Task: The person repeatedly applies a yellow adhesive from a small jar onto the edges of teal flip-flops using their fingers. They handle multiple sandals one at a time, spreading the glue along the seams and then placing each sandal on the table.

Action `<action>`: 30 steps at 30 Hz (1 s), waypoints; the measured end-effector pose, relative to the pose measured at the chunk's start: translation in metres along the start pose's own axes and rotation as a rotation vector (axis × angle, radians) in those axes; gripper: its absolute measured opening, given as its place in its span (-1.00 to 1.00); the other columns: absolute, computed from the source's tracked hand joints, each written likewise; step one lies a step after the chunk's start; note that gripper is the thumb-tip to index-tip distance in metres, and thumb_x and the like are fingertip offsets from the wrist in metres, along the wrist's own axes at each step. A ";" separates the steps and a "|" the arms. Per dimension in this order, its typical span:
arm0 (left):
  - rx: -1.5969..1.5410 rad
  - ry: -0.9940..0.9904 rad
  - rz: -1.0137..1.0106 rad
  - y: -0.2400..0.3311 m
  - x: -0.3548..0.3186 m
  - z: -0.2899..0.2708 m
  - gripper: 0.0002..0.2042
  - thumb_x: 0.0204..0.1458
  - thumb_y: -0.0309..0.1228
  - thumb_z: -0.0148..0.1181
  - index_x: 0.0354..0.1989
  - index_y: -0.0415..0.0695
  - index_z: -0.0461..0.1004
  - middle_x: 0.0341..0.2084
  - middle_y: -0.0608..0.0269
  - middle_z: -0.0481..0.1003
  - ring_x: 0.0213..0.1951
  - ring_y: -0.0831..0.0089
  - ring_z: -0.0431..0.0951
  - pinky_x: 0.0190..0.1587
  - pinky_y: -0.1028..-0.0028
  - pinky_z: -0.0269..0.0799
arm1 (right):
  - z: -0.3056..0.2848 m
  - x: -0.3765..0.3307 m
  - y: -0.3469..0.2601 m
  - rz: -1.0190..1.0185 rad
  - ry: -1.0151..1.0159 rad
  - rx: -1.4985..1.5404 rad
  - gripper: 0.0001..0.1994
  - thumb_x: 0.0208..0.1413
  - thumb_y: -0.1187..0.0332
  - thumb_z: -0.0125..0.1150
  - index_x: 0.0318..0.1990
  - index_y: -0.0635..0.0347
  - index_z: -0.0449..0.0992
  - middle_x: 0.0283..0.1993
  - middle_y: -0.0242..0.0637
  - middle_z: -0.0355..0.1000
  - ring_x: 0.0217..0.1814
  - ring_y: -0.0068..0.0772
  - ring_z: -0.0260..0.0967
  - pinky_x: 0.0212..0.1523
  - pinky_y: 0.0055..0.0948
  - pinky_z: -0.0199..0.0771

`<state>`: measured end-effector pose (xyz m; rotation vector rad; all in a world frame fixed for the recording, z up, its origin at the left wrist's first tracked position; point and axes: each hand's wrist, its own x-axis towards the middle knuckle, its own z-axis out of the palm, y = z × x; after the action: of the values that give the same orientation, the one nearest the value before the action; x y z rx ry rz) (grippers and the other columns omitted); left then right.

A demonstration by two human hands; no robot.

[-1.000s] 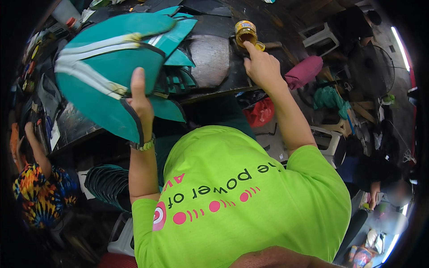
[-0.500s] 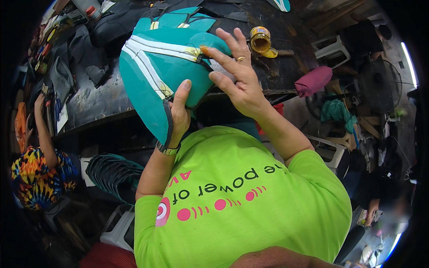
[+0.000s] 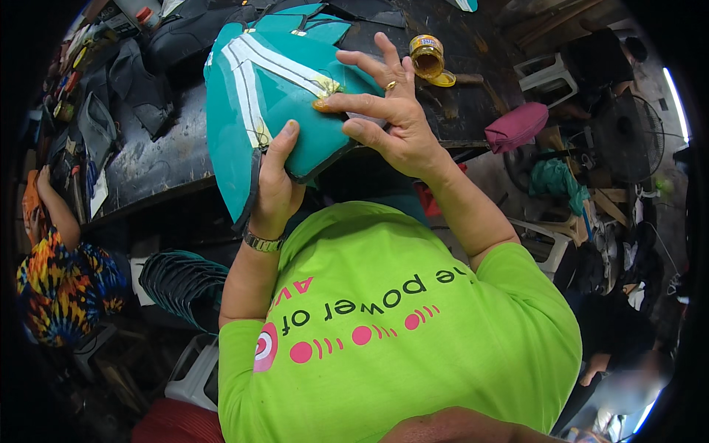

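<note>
A dark, worn desk point(image 3: 170, 159) stretches across the top of the view, littered at its left end with dark pieces of material and small tools; the room beyond is a crowded workshop, with one white plastic chair point(image 3: 543, 70) and one fan point(image 3: 635, 136) to the right, and one stack of teal panels point(image 3: 181, 284) on the floor under the desk; one pink pouch point(image 3: 517, 125) lies at the desk's right corner, and one open jar point(image 3: 427, 55) of yellowish glue stands near the far edge, its lid beside it. One teal panel point(image 3: 269, 111) (crossed by pale stripes) is held up over the desk's near edge; the left hand point(image 3: 275, 188) is closed on its lower rim, thumb up the front face, a watch on the wrist. The right hand point(image 3: 388, 118) is spread wide, forefinger pressing the stripe where the yellow glue shows; one ring sits on it. One other person point(image 3: 55, 273) in a tie-dye shirt sits at the far left.
</note>
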<state>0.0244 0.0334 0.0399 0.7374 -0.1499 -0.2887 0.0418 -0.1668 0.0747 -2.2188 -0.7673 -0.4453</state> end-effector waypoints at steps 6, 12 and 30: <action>-0.090 0.069 -0.022 0.000 0.001 0.001 -0.58 0.26 -0.37 0.03 0.22 -0.32 0.25 0.03 -0.01 0.47 0.00 0.29 0.58 0.07 0.37 0.55 | -0.008 -0.007 0.004 -0.024 -0.004 0.087 -0.72 0.10 -0.04 0.27 -0.09 -0.30 0.71 0.37 -0.33 0.27 0.61 -0.08 -0.38 0.43 0.21 -0.84; -0.111 0.093 -0.066 0.003 0.002 -0.002 -0.62 0.25 -0.38 0.06 0.20 -0.26 0.27 -0.04 0.08 0.52 -0.09 0.34 0.62 -0.04 0.34 0.59 | -0.022 -0.016 0.002 -0.201 -0.026 -0.087 -0.62 -0.05 -0.20 0.31 -0.15 -0.34 0.73 0.35 -0.35 0.29 0.60 -0.04 -0.33 0.44 0.14 -0.84; -0.145 0.100 -0.019 0.010 0.005 0.000 -0.66 0.25 -0.42 0.05 0.15 -0.28 0.33 -0.08 0.09 0.55 -0.14 0.34 0.64 -0.11 0.40 0.63 | -0.018 -0.011 -0.001 -0.256 -0.009 -0.384 -0.42 0.04 -0.38 0.03 0.07 -0.37 0.62 0.47 -0.27 0.12 0.62 0.01 -0.40 0.48 0.08 -0.74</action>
<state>0.0313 0.0390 0.0472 0.6080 -0.0267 -0.2766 0.0308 -0.1839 0.0817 -2.4819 -1.0492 -0.7619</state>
